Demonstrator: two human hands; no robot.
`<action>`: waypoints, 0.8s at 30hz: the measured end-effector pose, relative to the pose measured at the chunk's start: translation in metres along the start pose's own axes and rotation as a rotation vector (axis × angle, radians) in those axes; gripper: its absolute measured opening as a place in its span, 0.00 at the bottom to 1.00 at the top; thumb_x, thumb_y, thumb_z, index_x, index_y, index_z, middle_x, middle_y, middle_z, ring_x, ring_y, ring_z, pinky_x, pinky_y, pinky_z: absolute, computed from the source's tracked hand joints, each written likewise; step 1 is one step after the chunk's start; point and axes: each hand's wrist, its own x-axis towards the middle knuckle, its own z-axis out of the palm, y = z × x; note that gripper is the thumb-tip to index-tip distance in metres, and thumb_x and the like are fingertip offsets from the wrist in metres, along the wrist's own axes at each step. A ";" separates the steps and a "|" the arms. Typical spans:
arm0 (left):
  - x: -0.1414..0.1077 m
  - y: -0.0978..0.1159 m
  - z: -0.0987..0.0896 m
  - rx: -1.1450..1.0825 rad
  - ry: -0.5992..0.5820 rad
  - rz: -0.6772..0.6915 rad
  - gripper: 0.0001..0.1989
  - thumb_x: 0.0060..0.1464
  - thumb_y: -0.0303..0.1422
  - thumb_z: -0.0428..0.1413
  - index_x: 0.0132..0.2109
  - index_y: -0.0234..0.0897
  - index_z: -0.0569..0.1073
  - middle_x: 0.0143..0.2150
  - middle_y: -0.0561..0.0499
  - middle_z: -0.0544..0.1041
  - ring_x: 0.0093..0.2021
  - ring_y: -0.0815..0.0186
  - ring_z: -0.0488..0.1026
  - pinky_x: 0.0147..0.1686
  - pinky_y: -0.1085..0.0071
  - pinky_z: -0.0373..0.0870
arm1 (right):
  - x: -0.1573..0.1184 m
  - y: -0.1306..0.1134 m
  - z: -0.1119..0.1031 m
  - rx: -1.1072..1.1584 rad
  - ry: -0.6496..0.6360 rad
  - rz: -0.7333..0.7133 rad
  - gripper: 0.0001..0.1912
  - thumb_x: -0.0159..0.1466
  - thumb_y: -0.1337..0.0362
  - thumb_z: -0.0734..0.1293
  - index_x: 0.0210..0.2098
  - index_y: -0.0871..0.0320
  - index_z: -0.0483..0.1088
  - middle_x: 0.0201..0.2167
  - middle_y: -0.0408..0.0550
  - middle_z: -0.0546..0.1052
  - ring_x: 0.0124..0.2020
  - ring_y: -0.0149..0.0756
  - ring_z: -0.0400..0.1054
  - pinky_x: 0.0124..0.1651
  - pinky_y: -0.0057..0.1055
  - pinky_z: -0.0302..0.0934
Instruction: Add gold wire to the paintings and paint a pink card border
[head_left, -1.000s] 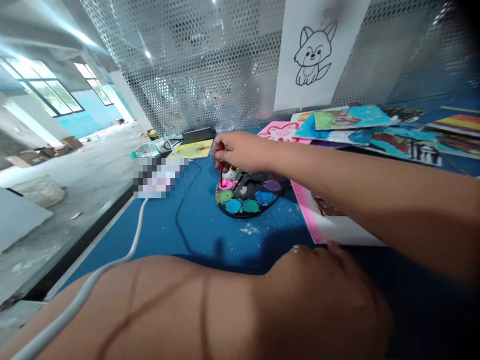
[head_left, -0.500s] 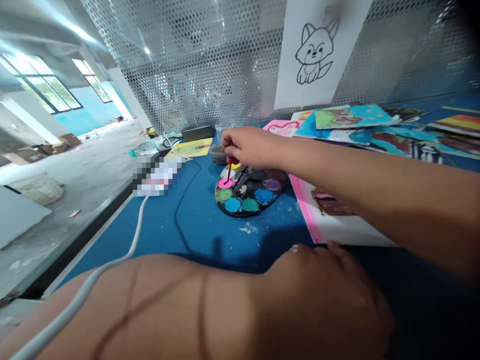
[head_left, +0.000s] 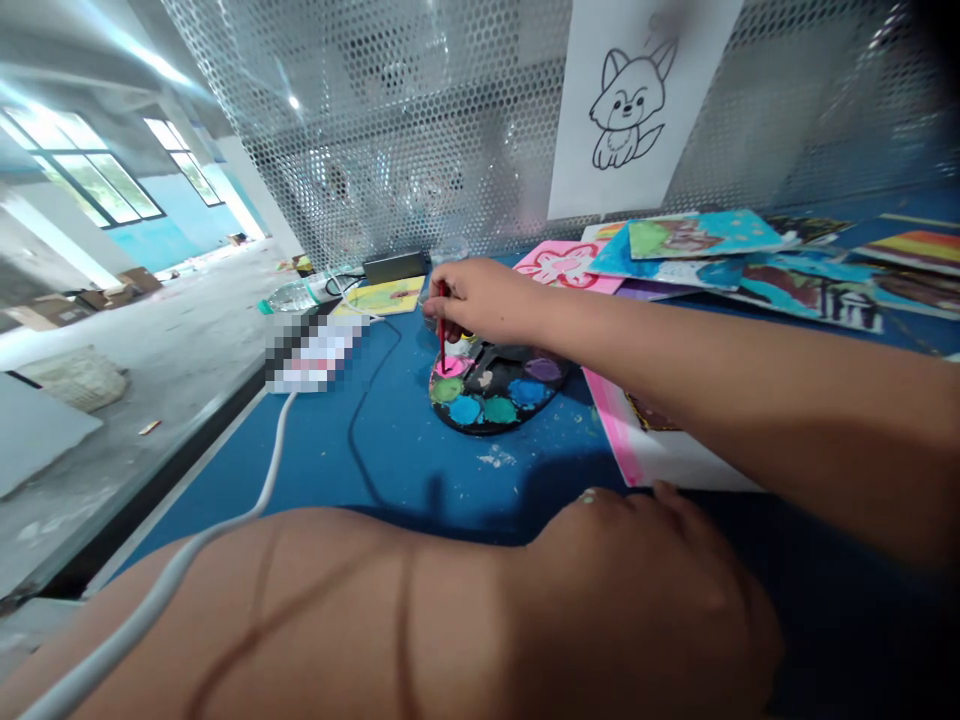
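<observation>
My right hand (head_left: 480,300) is closed around a thin red paintbrush (head_left: 442,335), and the brush tip rests in the pink paint on a black paint-crusted palette (head_left: 510,400). The palette holds round patches of green, blue, teal, purple and pink. My left forearm lies across the bottom of the view, with my left hand (head_left: 645,560) resting on the blue table mat (head_left: 315,450). Its fingers hold nothing and sit beside a pink-edged white card (head_left: 637,450), with a pale paint speck on one finger.
Several painted cards (head_left: 705,240) overlap at the back right, below a fox line drawing (head_left: 630,105) on a perforated metal screen (head_left: 375,130). A clear cup (head_left: 450,250), plastic bottle (head_left: 292,295), black adapter (head_left: 395,266) and white cable (head_left: 277,450) lie on the left. The table edge drops to a concrete floor.
My right hand has shifted left since half a second ago, and the brush now stands more upright over the pink paint. My left hand has barely moved.
</observation>
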 end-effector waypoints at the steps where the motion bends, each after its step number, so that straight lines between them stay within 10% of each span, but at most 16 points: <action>1: 0.000 0.000 0.000 0.001 -0.011 -0.005 0.15 0.64 0.31 0.48 0.44 0.29 0.79 0.47 0.34 0.80 0.29 0.63 0.73 0.18 0.71 0.60 | 0.001 0.001 0.001 -0.005 0.009 0.000 0.06 0.71 0.67 0.63 0.37 0.60 0.71 0.35 0.47 0.80 0.39 0.34 0.73 0.44 0.30 0.60; 24: 0.004 0.001 -0.001 0.008 -0.029 -0.009 0.17 0.66 0.32 0.46 0.45 0.33 0.80 0.46 0.36 0.80 0.27 0.61 0.72 0.16 0.71 0.60 | -0.002 0.011 -0.006 -0.162 0.054 0.029 0.05 0.70 0.69 0.64 0.40 0.61 0.72 0.46 0.51 0.78 0.47 0.38 0.71 0.45 0.31 0.57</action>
